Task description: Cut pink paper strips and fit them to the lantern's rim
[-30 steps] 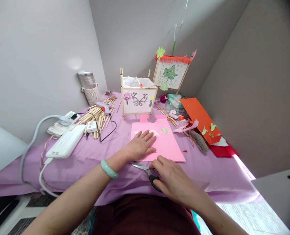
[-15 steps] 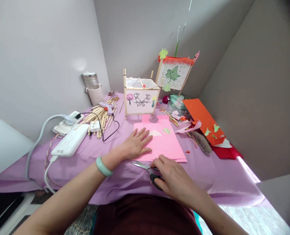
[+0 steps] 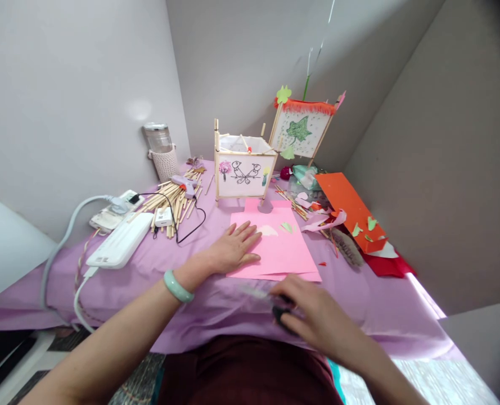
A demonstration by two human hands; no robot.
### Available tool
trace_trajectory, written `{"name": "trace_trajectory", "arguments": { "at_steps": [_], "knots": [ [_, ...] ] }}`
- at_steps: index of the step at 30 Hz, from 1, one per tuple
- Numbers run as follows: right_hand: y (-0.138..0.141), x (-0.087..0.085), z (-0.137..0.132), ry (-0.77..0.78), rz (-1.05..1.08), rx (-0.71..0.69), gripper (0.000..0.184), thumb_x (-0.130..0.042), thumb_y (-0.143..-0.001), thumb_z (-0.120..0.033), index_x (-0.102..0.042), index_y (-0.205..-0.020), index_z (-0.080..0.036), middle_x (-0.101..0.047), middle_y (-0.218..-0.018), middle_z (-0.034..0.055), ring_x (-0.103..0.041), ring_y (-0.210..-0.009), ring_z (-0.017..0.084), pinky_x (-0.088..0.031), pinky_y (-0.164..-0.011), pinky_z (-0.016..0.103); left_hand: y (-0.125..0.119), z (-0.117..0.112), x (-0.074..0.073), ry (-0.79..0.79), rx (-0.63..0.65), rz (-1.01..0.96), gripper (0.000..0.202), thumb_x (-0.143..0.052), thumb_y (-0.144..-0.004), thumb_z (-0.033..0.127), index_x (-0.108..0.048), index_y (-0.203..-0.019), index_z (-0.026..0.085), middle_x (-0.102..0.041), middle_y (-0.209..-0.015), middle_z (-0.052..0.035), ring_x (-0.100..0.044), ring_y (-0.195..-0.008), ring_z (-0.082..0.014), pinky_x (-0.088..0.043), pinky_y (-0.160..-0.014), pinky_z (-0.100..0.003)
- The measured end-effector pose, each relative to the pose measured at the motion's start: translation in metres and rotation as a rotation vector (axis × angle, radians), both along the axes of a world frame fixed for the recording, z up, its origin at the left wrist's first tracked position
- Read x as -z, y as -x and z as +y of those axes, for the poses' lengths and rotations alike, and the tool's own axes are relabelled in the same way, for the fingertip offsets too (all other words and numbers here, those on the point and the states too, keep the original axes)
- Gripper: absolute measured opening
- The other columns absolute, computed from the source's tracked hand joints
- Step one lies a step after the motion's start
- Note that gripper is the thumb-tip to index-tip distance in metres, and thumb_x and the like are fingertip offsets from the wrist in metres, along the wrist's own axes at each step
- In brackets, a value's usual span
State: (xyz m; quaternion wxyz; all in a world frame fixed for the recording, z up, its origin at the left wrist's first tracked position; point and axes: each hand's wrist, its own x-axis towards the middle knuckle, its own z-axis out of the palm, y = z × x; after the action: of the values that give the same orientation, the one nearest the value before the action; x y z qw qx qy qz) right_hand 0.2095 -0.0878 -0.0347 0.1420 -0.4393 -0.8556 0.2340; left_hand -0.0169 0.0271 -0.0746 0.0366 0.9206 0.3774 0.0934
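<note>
Grey walls (image 3: 241, 62) meet behind the purple-draped table (image 3: 372, 304) I'm watching. My left hand (image 3: 233, 250) lies on pink paper (image 3: 289, 256) there, fingers spread; my right hand (image 3: 317, 312) grips scissors (image 3: 281, 316) just before the paper.

Left hand (image 3: 235, 247) spread flat, right hand (image 3: 306, 311) curled

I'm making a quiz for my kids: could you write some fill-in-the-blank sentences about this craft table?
The left hand rests on paper coloured ____.
The right hand holds the black-handled ____.
The large green drawing on the fringed panel is a ____.
The birds drawn on the box's front number ____.

Missing words: pink; scissors; leaf; two.
</note>
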Motion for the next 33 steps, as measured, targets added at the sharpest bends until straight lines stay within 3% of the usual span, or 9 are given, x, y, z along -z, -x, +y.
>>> {"name": "trace_trajectory", "arguments": {
  "at_steps": [5, 9, 11, 14, 17, 22, 26, 30, 33],
  "knots": [
    [-0.052, 0.009, 0.044, -0.312, -0.122, 0.437, 0.031, -0.054, -0.083, -0.028, -0.056, -0.113, -0.020, -0.059, -0.111, 0.0098, -0.056, -0.098, 0.025, -0.045, -0.079, 0.035, 0.005, 0.001, -0.007, -0.084, -0.026, -0.266, 0.038, -0.035, -0.094, 0.036, -0.059, -0.117, 0.018, -0.057, -0.125, -0.0119, -0.042, -0.125, -0.0236, -0.028, -0.104, -0.042],
    [-0.066, 0.021, 0.058, -0.435, -0.389, 0.528, 0.028, -0.054, -0.084, -0.026, -0.060, -0.110, -0.018, -0.062, -0.108, 0.0120, -0.055, -0.100, 0.029, -0.044, -0.080, 0.040, 0.006, -0.012, -0.021, 0.011, -0.012, -0.231, 0.028, -0.049, -0.087, 0.040, -0.066, -0.092, 0.019, -0.064, -0.095, -0.0079, -0.054, -0.096, -0.0216, -0.038, -0.088, -0.036],
    [-0.066, 0.024, 0.059, -0.458, -0.482, 0.549, 0.021, -0.053, -0.085, -0.026, -0.064, -0.101, -0.019, -0.065, -0.104, 0.0112, -0.055, -0.097, 0.029, -0.043, -0.077, 0.040, 0.005, -0.021, -0.028, 0.053, -0.036, -0.171, 0.032, -0.063, -0.075, 0.046, -0.065, -0.090, 0.018, -0.062, -0.094, -0.0077, -0.053, -0.093, -0.0228, -0.039, -0.084, -0.036],
    [-0.065, 0.021, 0.057, -0.489, -0.543, 0.573, 0.017, -0.055, -0.084, -0.030, -0.069, -0.087, -0.019, -0.065, -0.105, 0.0119, -0.052, -0.099, 0.032, -0.041, -0.074, 0.042, 0.000, -0.029, -0.032, 0.097, -0.079, -0.119, 0.029, -0.068, -0.070, 0.041, -0.062, -0.085, 0.018, -0.060, -0.092, -0.0064, -0.052, -0.091, -0.0225, -0.038, -0.082, -0.035],
    [-0.062, 0.014, 0.057, -0.506, -0.478, 0.523, 0.017, -0.056, -0.084, -0.027, -0.069, -0.094, -0.020, -0.063, -0.111, 0.0110, -0.050, -0.104, 0.032, -0.040, -0.079, 0.043, -0.006, -0.031, -0.033, 0.146, -0.085, -0.088, 0.019, -0.066, -0.070, 0.034, -0.060, -0.078, 0.018, -0.060, -0.088, -0.0051, -0.052, -0.088, -0.0215, -0.037, -0.079, -0.033],
    [-0.047, 0.012, 0.058, -0.393, -0.278, 0.185, 0.032, -0.058, -0.084, -0.029, -0.059, -0.116, -0.023, -0.058, -0.119, 0.0076, -0.047, -0.110, 0.025, -0.037, -0.092, 0.040, -0.011, -0.032, -0.035, 0.212, -0.107, -0.059, 0.012, -0.060, -0.072, 0.024, -0.058, -0.082, 0.018, -0.061, -0.087, -0.0041, -0.053, -0.085, -0.0204, -0.038, -0.075, -0.032],
    [-0.039, 0.014, 0.061, -0.257, -0.220, 0.152, 0.024, -0.060, -0.082, -0.028, -0.061, -0.105, -0.022, -0.059, -0.100, 0.0063, -0.050, -0.098, 0.022, -0.040, -0.085, 0.037, -0.005, -0.030, -0.038, 0.207, -0.149, -0.036, 0.030, -0.061, -0.070, 0.029, -0.058, -0.099, 0.018, -0.060, -0.099, -0.0070, -0.053, -0.093, -0.0228, -0.039, -0.080, -0.034],
    [-0.036, 0.007, 0.063, -0.171, -0.148, 0.113, 0.014, -0.059, -0.082, -0.027, -0.059, -0.094, -0.020, -0.056, -0.097, 0.0046, -0.050, -0.096, 0.020, -0.039, -0.086, 0.034, 0.003, -0.026, -0.041, 0.214, -0.117, -0.001, 0.017, -0.059, -0.069, 0.029, -0.060, -0.081, 0.018, -0.059, -0.091, -0.0067, -0.054, -0.087, -0.0215, -0.040, -0.076, -0.032],
    [-0.034, 0.001, 0.066, -0.124, -0.130, 0.097, 0.019, -0.058, -0.082, -0.026, -0.057, -0.099, -0.020, -0.056, -0.102, 0.0052, -0.050, -0.099, 0.019, -0.039, -0.087, 0.033, 0.005, -0.023, -0.043, 0.231, -0.097, -0.015, 0.009, -0.055, -0.068, 0.023, -0.057, -0.075, 0.018, -0.058, -0.083, -0.0052, -0.053, -0.081, -0.0201, -0.040, -0.071, -0.030]
  ]
}}
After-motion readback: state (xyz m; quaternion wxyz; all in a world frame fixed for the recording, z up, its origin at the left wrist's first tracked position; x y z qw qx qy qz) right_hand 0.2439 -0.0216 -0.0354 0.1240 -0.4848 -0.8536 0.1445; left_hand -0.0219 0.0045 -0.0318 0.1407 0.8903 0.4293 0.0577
